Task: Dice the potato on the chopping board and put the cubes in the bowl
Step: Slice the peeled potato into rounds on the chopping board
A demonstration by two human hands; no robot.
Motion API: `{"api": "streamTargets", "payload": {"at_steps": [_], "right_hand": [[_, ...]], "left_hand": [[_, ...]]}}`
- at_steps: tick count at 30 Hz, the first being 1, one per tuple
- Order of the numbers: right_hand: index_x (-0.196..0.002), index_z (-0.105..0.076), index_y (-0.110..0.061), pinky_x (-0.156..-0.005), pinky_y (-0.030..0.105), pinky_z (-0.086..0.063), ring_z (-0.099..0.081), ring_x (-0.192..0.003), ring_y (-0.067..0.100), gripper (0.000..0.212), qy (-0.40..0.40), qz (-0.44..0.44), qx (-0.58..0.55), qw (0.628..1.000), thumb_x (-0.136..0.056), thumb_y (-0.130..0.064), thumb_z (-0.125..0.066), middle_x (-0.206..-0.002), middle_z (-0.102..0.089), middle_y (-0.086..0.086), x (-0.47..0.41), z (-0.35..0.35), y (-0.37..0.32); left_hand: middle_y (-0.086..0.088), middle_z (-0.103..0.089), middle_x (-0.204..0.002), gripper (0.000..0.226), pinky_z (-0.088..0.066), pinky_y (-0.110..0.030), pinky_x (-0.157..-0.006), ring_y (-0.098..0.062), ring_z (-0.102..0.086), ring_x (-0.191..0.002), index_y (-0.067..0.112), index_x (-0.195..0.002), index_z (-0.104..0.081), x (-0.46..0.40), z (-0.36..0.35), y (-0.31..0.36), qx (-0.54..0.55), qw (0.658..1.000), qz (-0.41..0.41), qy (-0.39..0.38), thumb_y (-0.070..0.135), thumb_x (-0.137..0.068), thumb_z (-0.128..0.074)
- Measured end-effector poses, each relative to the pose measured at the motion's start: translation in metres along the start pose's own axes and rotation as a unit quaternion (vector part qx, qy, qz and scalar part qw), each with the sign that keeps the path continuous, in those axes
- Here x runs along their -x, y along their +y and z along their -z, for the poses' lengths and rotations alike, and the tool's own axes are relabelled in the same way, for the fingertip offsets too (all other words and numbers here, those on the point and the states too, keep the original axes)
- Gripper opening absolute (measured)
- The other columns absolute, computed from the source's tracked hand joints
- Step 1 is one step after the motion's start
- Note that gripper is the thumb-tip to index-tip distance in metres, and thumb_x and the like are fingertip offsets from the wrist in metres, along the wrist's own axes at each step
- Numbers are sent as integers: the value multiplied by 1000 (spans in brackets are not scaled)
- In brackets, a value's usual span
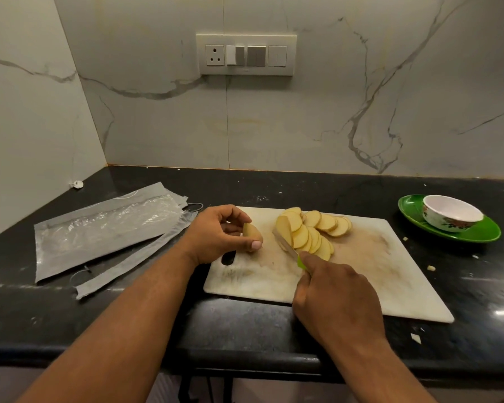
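I see left hand (216, 234) pinching potato end (252, 232) just above board (376, 271), clear of blade. Right hand (332, 301) grip closed round knife (287, 247), blade against slices (309, 231) fanned mid-board, I judge ready for stacking. No cubes yet. Bowl (448, 212) waits on plate (483, 232), right on tabletop (245, 324).
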State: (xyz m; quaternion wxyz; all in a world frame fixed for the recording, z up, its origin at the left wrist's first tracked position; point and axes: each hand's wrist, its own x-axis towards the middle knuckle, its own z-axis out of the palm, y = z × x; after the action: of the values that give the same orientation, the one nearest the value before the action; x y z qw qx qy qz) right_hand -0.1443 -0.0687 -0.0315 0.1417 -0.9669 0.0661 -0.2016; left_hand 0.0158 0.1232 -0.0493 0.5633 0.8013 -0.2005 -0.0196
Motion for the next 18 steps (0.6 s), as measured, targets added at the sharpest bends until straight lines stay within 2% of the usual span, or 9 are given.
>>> {"api": "streamTargets", "payload": {"at_steps": [3,6,9,13,18], "right_hand": [[-144,-47,-35,-66,29,-44,-64,-84,20,48,3,10,-11,1000,-97,-32,-42,-105,-71,-1,-2,3,-7],[-152,-33,-35,-67,27,-43,-61,-86,17,54,-6,20,-18,1000,-99,-31,-40,-110,-68,-2,-3,3,-16],[-154,-29,-35,-70,27,-45,-60,-89,15,56,-21,33,-29,999,-99,-31,-39,-110,-67,-4,-3,0,-24],[-154,-27,-35,-76,24,-43,-59,-100,13,57,-27,40,-29,998,-99,-33,-41,-123,-63,-6,1,-3,-32],[-155,-24,-35,-78,25,-45,-59,-99,12,59,-37,44,-22,998,-99,-34,-43,-125,-62,-7,1,-4,-36]], "left_hand": [[4,-78,-109,66,-61,-32,-92,-13,-75,-104,24,-114,-74,1,6,3,-9,999,8,-34,31,-53,-98],[5,-78,-109,64,-61,-36,-94,-12,-75,-102,30,-112,-75,2,8,4,-30,998,27,-49,33,-52,-98],[0,-78,-108,66,-62,-37,-93,-13,-76,-99,26,-112,-74,3,9,4,-26,998,26,-41,32,-51,-99],[-1,-78,-105,71,-62,-37,-91,-14,-76,-97,22,-113,-74,3,8,3,-32,999,25,-26,36,-48,-98],[-2,-79,-103,69,-62,-39,-91,-17,-77,-97,18,-111,-74,2,8,1,-25,999,32,-22,36,-48,-97]]}}
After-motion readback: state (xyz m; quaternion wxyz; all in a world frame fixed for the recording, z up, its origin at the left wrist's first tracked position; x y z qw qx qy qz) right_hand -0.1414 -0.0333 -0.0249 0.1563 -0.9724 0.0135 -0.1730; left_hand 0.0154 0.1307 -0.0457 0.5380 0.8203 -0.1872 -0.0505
